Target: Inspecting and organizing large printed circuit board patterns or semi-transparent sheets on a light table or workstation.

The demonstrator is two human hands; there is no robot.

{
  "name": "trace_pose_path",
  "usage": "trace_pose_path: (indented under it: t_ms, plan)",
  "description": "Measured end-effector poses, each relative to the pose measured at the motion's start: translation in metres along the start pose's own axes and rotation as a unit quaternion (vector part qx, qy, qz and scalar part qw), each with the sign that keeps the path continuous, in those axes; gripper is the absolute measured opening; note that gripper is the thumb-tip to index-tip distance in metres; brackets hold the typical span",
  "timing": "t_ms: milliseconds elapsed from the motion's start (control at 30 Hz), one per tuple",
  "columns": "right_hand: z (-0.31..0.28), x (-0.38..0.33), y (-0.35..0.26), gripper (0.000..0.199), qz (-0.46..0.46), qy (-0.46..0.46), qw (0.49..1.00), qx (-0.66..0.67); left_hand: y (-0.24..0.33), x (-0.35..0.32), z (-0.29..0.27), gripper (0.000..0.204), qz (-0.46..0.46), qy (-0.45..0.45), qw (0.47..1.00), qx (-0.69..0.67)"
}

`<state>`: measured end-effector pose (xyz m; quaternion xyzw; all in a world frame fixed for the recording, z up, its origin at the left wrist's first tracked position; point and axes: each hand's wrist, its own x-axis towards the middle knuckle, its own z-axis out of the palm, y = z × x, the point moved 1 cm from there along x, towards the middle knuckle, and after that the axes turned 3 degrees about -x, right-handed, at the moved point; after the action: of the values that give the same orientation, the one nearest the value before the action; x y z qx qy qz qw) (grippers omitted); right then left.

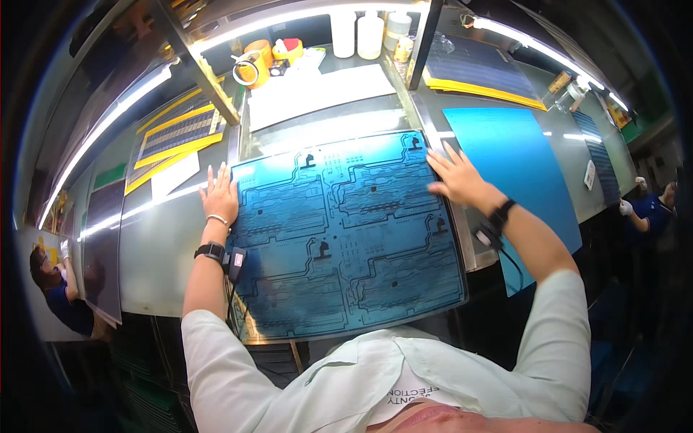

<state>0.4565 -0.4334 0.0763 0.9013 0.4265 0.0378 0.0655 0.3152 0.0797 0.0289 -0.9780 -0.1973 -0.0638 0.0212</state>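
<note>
A large blue panel with dark circuit-board patterns (336,234) lies in front of me, its near edge reaching past the bench toward my body. My left hand (220,196) rests along the panel's upper left edge, fingers stretched out and pointing away from me. On the opposite side, my right hand (460,178) is spread at the upper right edge, with its thumb and fingers apart. Neither hand is closed around anything. To the right of my right hand, a plain blue sheet (516,169) lies on the bench, its near corner hanging past the front edge.
White paper (325,94), tape rolls (251,70) and white bottles (370,36) occupy the back. Yellow-edged patterned sheets (180,133) lie left; more (480,68) lie back right. Posts (206,79) rise beside the work area. Other people work at far left (65,289) and far right (653,213).
</note>
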Motion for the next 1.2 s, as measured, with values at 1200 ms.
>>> trace_pose_path:
  t_ms: [1200]
  plan:
    - [0.012, -0.192, -0.111, 0.033, 0.295, -0.122, 0.348, 0.881, -0.022, -0.368, -0.028, 0.041, -0.315, 0.021, 0.819, -0.479]
